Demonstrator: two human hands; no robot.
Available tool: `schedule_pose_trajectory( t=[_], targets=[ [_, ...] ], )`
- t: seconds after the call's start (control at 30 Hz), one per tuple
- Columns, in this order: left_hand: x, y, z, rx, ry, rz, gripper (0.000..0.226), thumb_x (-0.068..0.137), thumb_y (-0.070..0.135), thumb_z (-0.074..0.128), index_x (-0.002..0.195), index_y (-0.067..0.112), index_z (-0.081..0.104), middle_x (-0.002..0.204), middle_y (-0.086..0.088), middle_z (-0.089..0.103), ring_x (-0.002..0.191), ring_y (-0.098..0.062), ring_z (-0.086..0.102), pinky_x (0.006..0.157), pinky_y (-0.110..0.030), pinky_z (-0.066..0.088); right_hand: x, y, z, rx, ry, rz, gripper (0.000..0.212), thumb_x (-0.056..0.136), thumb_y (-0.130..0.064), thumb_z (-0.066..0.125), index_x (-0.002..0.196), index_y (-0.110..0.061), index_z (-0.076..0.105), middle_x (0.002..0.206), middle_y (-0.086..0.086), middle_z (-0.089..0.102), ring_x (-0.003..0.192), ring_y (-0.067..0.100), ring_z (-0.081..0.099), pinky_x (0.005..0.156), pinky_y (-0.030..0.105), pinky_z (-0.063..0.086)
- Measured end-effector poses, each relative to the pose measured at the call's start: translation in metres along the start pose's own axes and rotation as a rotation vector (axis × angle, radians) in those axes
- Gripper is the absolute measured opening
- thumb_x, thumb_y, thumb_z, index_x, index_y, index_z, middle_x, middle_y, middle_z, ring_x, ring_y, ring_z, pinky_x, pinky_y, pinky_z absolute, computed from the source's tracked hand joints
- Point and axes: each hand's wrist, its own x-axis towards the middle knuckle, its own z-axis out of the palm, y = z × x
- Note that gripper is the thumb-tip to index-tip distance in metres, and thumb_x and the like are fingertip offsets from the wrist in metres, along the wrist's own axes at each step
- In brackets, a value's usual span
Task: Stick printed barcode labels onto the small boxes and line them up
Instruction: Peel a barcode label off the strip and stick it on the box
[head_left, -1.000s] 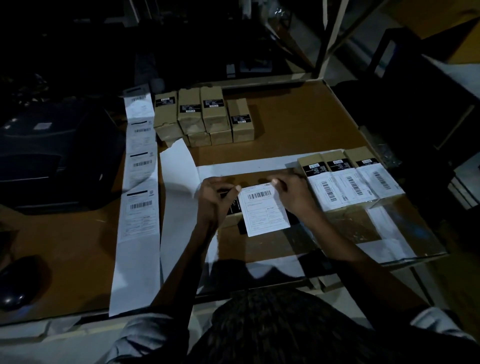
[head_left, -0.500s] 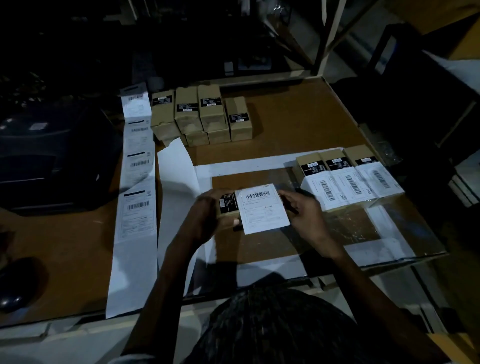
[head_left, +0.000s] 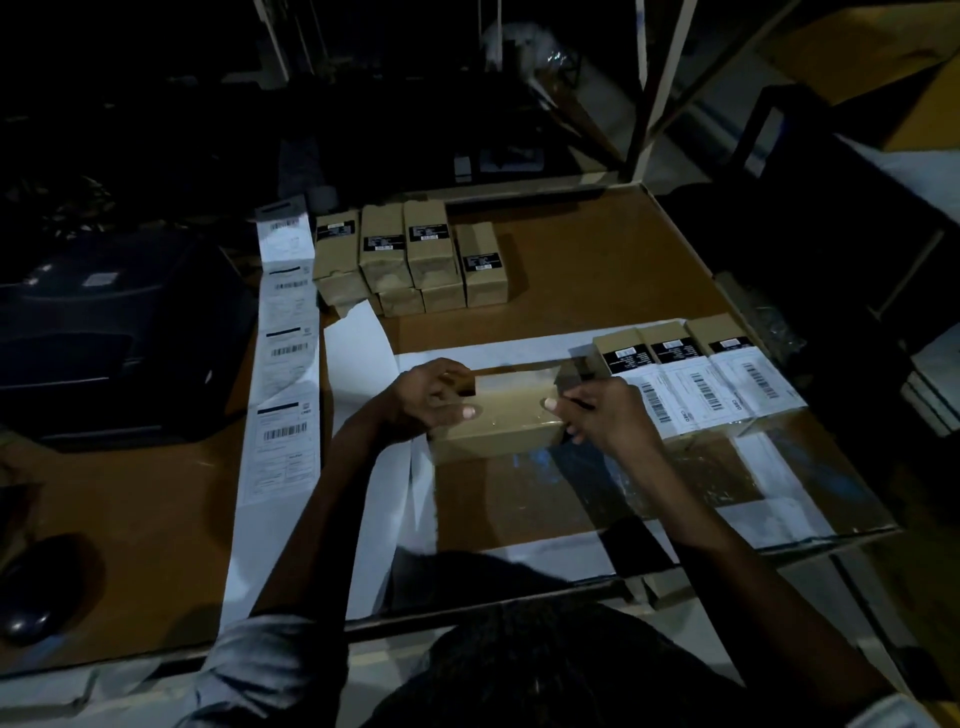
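A person's left hand (head_left: 434, 397) and right hand (head_left: 605, 415) grip the two ends of a small brown box (head_left: 506, 415) held on its side just above the bench (head_left: 597, 270), fingers curled round it and thumbs pressed on its near face. Just right of it, three labelled boxes (head_left: 696, 374) sit side by side in a row, white barcode labels up. A strip of printed labels (head_left: 283, 353) runs down the bench at left, beside a cluster of unlabelled boxes (head_left: 415, 260) farther back.
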Motion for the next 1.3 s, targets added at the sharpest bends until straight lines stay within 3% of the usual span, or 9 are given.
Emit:
schedule_pose_trajectory(
  t=[0.07, 0.23, 0.4, 0.53, 0.7, 0.83, 0.97, 1.1, 1.3],
  targets=[
    [0.002, 0.003, -0.001, -0.019, -0.032, -0.003, 0.064, 0.077, 0.031, 0.086, 0.131, 0.024, 0.054, 0.105, 0.002, 0.069, 0.089, -0.006, 0.066, 0.096, -0.036, 0.054, 0.003, -0.002, -0.003, -0.045, -0.017, 0.01, 0.037, 0.087, -0.033, 0.079, 0.112, -0.007, 0.074, 0.091, 0.006, 0.075, 0.067, 0.011, 0.068, 0.056, 0.017, 0.05],
    [0.007, 0.021, 0.007, 0.029, -0.114, 0.021, 0.089, 0.059, 0.039, 0.095, 0.136, 0.037, 0.049, 0.132, 0.006, 0.055, 0.12, -0.012, 0.054, 0.099, -0.03, 0.05, 0.006, -0.014, -0.01, -0.08, -0.075, -0.103, 0.065, 0.072, -0.022, 0.09, 0.132, -0.015, 0.064, 0.128, 0.005, 0.067, 0.11, 0.017, 0.061, 0.096, 0.039, 0.054],
    [0.009, 0.024, 0.02, 0.108, -0.084, 0.136, 0.084, 0.06, 0.026, 0.096, 0.133, 0.026, 0.055, 0.126, 0.009, 0.058, 0.114, -0.004, 0.055, 0.092, -0.019, 0.05, 0.012, -0.027, -0.014, -0.193, -0.32, -0.194, 0.088, 0.058, -0.012, 0.097, 0.136, -0.023, 0.057, 0.131, 0.0, 0.062, 0.12, 0.019, 0.058, 0.094, 0.037, 0.057],
    [0.006, 0.024, 0.022, 0.152, -0.036, 0.159, 0.071, 0.061, 0.025, 0.095, 0.122, 0.027, 0.059, 0.118, 0.013, 0.058, 0.107, 0.001, 0.054, 0.08, -0.005, 0.045, 0.013, -0.032, -0.015, -0.248, -0.311, -0.247, 0.089, 0.053, -0.007, 0.098, 0.132, -0.023, 0.059, 0.123, 0.001, 0.063, 0.116, 0.023, 0.06, 0.094, 0.042, 0.057],
    [0.005, 0.032, 0.025, 0.231, -0.014, 0.166, 0.058, 0.064, 0.019, 0.093, 0.111, 0.025, 0.059, 0.105, 0.014, 0.055, 0.093, 0.002, 0.052, 0.071, -0.003, 0.042, 0.013, -0.039, -0.015, -0.395, -0.272, -0.246, 0.127, 0.053, -0.017, 0.099, 0.153, -0.042, 0.024, 0.125, 0.005, 0.055, 0.116, 0.028, 0.053, 0.096, 0.05, 0.052],
    [0.007, 0.034, 0.022, 0.312, -0.025, 0.222, 0.055, 0.063, 0.028, 0.093, 0.111, 0.02, 0.067, 0.1, 0.011, 0.059, 0.091, -0.003, 0.054, 0.07, -0.004, 0.04, 0.017, -0.046, -0.012, -0.616, -0.292, -0.363, 0.106, 0.053, -0.024, 0.099, 0.143, -0.038, 0.044, 0.134, 0.005, 0.059, 0.118, 0.029, 0.058, 0.094, 0.05, 0.054],
    [0.01, 0.032, 0.02, 0.352, -0.014, 0.291, 0.05, 0.061, 0.028, 0.094, 0.107, 0.022, 0.073, 0.09, 0.019, 0.06, 0.085, 0.006, 0.053, 0.069, -0.005, 0.037, 0.015, -0.054, -0.009, -0.743, -0.295, -0.388, 0.07, 0.06, -0.027, 0.095, 0.124, -0.027, 0.068, 0.11, -0.002, 0.065, 0.1, 0.024, 0.063, 0.082, 0.038, 0.055],
    [0.01, 0.031, 0.021, 0.448, 0.009, 0.325, 0.057, 0.065, 0.039, 0.09, 0.117, 0.022, 0.074, 0.09, 0.015, 0.061, 0.085, -0.001, 0.049, 0.073, -0.018, 0.039, 0.012, -0.046, -0.006, -0.74, -0.254, -0.446, 0.068, 0.064, -0.028, 0.093, 0.127, -0.019, 0.069, 0.12, 0.003, 0.064, 0.106, 0.025, 0.061, 0.088, 0.041, 0.054],
    [0.007, 0.024, 0.028, 0.623, 0.069, 0.323, 0.068, 0.068, 0.055, 0.073, 0.128, 0.021, 0.068, 0.116, 0.001, 0.068, 0.108, -0.017, 0.053, 0.081, -0.032, 0.048, 0.005, -0.026, 0.0, -0.737, -0.208, -0.545, 0.067, 0.072, -0.034, 0.086, 0.133, -0.013, 0.064, 0.135, 0.008, 0.058, 0.121, 0.028, 0.055, 0.1, 0.043, 0.051]
  ],
)
